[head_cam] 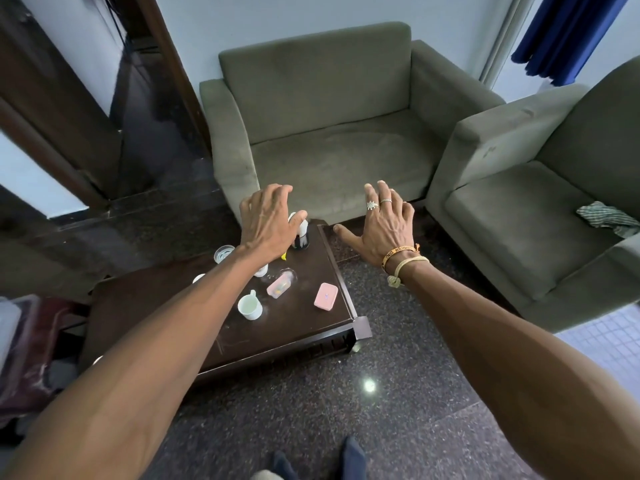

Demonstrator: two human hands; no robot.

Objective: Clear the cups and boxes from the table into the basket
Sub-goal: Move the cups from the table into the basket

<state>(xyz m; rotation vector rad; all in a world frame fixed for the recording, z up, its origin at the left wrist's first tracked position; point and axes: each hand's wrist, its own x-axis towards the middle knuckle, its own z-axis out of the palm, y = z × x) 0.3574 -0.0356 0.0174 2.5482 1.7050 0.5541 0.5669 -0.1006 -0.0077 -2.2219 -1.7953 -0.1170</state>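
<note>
Sitting room: one grey-green armchair [329,133] is filling the upper centre of the frame and a second armchair [519,202] the right, over a dark speckled floor [398,341]. Left of centre, a low dark table [156,306] is carrying the task's things. A translucent container [17,341] at the lower left edge may be the basket; I cannot confirm it. I am holding my right hand [381,226] wide and empty, beyond the table's far right corner. My left hand [268,223], fingers loosely curled, is hovering at a dark cup [300,239] on the table's far edge; whether it is gripping, I cannot tell. A white cup [249,306], two pink boxes [325,296] and a clear cup [223,253] are sitting lower in the frame. Risk: the dark cup is standing close to the edge, so a glancing touch could tip it onto the floor.
</note>
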